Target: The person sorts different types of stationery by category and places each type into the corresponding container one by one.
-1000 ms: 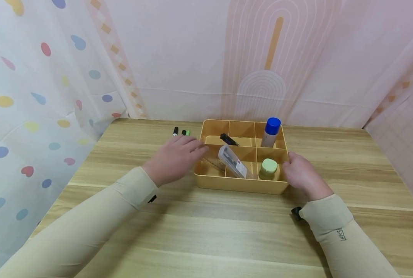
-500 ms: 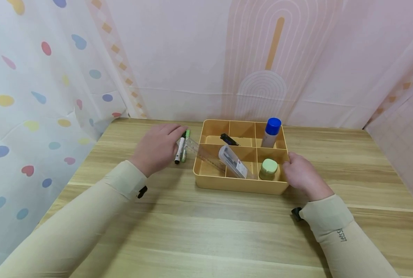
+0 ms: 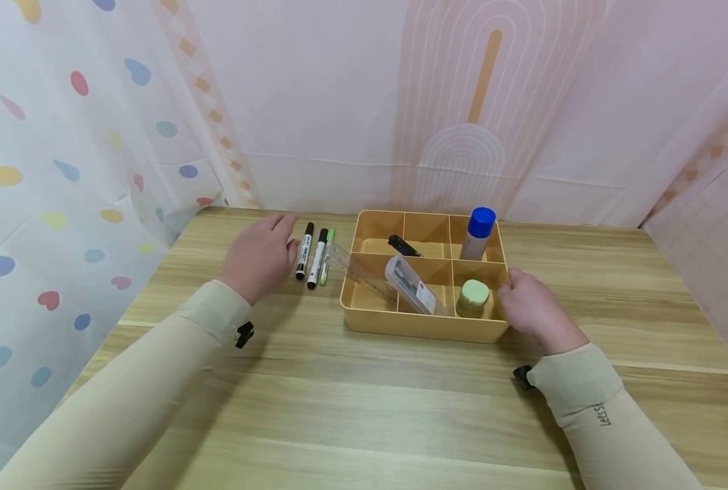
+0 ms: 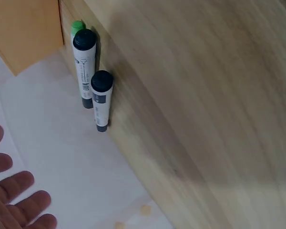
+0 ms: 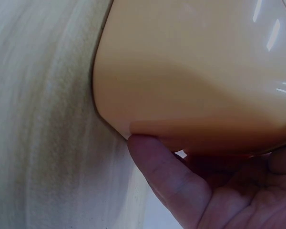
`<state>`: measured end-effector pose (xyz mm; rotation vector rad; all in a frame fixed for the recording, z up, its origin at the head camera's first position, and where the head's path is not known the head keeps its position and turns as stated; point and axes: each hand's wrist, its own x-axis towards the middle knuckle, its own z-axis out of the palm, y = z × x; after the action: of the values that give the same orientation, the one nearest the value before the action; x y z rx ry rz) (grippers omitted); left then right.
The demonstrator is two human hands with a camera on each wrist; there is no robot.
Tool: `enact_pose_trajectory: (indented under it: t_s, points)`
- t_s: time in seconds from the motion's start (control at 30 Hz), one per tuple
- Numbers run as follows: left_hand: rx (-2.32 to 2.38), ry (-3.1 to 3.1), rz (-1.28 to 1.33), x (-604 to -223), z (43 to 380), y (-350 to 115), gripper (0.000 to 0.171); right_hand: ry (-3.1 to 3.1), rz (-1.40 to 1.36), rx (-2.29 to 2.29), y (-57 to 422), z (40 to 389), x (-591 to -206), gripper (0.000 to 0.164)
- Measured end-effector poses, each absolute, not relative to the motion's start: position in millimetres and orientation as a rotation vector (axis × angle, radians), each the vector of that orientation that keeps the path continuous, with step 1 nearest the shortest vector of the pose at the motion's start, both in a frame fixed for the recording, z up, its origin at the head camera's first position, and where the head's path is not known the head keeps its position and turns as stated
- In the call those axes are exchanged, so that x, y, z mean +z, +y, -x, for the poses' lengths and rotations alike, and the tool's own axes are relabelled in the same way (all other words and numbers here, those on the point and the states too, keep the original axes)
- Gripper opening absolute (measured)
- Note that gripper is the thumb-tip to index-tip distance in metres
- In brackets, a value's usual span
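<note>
My left hand (image 3: 258, 258) hovers just left of two black-capped white markers (image 3: 304, 252) and a green marker (image 3: 328, 262) lying side by side on the table. Its fingers (image 4: 19, 183) are spread and hold nothing in the left wrist view. My right hand (image 3: 532, 306) grips the right end of a yellow-orange divided organizer box (image 3: 425, 328); the right wrist view has the thumb (image 5: 157, 162) against its lower corner. A clear ruler (image 3: 364, 278) leans over the box's left wall. Inside stand a clear plastic case (image 3: 411, 286), a green-lidded jar (image 3: 474, 296) and a blue-capped glue stick (image 3: 477, 235).
A black pen (image 3: 404, 246) leans in the back middle compartment of the box. The wooden table (image 3: 370, 408) ends at a patterned curtain (image 3: 314, 116) behind and on the left.
My left hand has moved left from the box's left end, past the markers, uncovering the ruler and all the markers. The right hand and the box have stayed in place.
</note>
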<state>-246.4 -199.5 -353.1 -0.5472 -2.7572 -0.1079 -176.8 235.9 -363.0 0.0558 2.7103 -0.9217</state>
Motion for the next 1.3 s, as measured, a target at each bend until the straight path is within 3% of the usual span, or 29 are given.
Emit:
enact_pose_trajectory:
  t_s: [0.6, 1.3]
  points:
    - [-0.304, -3.184, 0.249, -364.1, 256.1, -201.3, 0.067, 2.706, -0.054, -0.944, 236.2, 177.0, -363.8, 0.053]
    - [-0.308, -3.263, 0.23, -379.9, 267.0, -181.0, 0.059, 2.677, -0.091, -0.957, 235.9, 176.7, -363.4, 0.056]
